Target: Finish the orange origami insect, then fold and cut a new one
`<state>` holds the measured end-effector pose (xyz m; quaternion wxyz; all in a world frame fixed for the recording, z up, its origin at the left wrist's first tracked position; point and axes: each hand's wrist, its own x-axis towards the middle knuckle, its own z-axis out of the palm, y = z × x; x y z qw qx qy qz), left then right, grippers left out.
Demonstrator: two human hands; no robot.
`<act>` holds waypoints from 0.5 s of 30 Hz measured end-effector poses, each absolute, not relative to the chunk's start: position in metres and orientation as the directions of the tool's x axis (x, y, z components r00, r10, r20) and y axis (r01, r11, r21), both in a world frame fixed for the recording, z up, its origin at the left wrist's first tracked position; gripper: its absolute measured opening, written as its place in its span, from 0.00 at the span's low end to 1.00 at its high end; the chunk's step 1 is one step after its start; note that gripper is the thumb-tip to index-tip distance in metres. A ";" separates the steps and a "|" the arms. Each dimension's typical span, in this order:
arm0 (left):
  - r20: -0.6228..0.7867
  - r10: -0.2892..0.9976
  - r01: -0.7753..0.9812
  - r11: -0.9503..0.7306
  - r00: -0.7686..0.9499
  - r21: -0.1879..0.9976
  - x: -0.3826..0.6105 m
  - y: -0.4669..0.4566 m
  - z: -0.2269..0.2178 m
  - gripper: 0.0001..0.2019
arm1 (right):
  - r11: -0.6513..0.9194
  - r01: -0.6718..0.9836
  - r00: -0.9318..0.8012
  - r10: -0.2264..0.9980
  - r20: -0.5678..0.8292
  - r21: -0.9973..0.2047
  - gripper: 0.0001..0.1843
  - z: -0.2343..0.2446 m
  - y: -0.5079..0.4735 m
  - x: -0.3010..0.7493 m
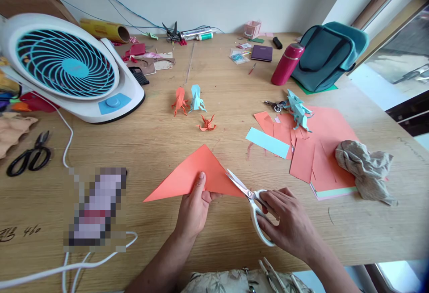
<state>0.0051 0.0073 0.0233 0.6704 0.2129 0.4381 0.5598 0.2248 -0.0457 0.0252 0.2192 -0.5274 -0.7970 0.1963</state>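
A folded orange sheet of paper [187, 172], triangular in outline, is pinched by its lower edge in my left hand [194, 208], thumb on top and fingers beneath. My right hand [288, 221] grips white-handled scissors [251, 197] by both loops. Their blades are slightly apart at the paper's right side; whether they are cutting into it I cannot tell. Beyond the paper stand an orange origami figure [180, 98] and a light blue one [196, 96], with a small orange folded piece [207, 124] in front of them.
At left are a fan [110, 103], black scissors [31, 156] and a blurred phone-like object [97, 208] with white cables. At right lie orange sheets [331, 127], a blue strip [268, 142], a blue origami figure [298, 110] and a cloth [363, 165]. Behind stand a bottle [287, 64] and a bag [323, 56].
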 end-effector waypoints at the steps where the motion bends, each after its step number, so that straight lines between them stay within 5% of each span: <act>1: -0.344 0.939 -0.565 0.274 -0.019 0.778 0.005 0.007 0.023 0.24 | 0.366 0.752 -0.349 0.927 0.139 -0.548 0.11 0.025 -0.046 0.225; 15: -0.301 0.949 -0.523 0.212 -0.091 0.825 0.007 0.008 0.025 0.22 | 0.369 0.754 -0.370 0.922 0.113 -0.544 0.10 0.027 -0.046 0.227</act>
